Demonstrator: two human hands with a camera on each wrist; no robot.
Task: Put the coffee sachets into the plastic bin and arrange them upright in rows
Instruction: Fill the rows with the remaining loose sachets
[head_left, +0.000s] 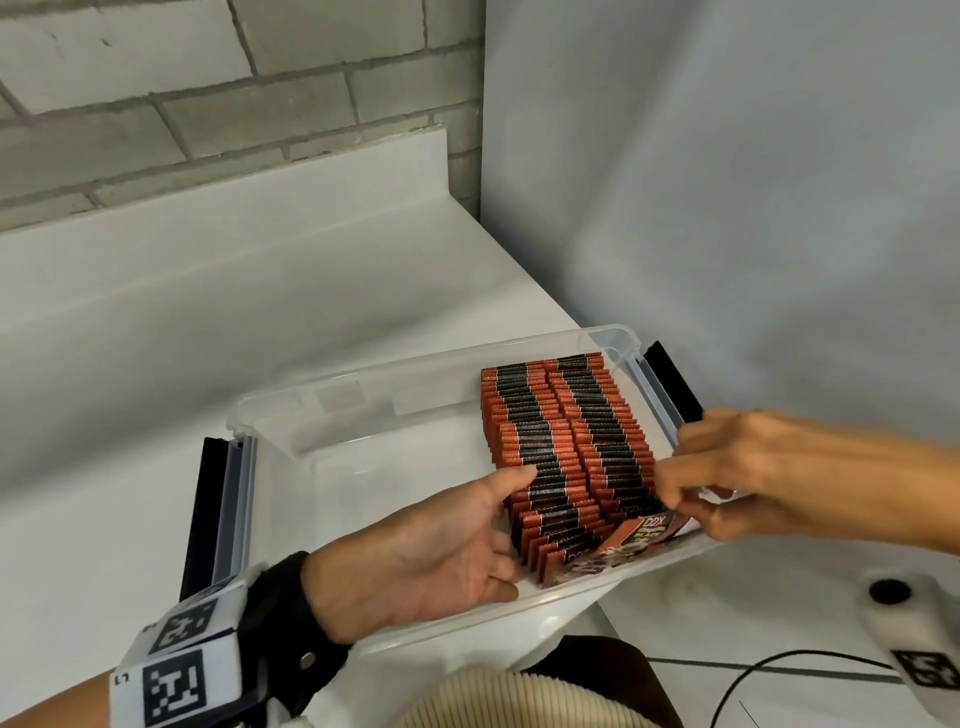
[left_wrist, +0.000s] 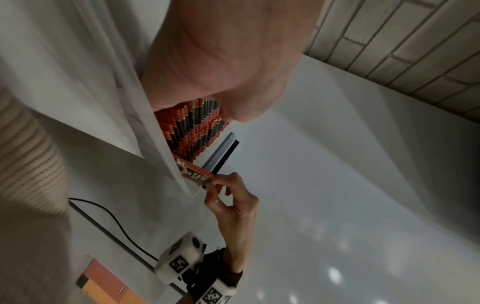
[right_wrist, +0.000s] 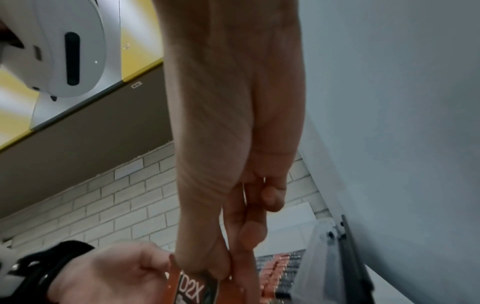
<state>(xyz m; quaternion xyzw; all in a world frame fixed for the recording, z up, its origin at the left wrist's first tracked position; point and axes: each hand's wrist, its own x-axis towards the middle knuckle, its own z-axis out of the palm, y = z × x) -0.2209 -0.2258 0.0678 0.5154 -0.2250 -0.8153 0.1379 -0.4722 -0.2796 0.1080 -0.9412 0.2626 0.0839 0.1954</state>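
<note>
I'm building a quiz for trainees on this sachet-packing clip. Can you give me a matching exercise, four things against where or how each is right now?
Things:
1. left hand
2. right hand
3. rows of sachets
4. plastic bin

States:
a. clear, with black latches at both ends
b. pinches a tilted sachet at the near end of the rows
c. stand upright in the bin's right part
d. open, palm up, fingers against the side of the rows

Pairs: 1-d, 2-b, 3-c, 4-a
</note>
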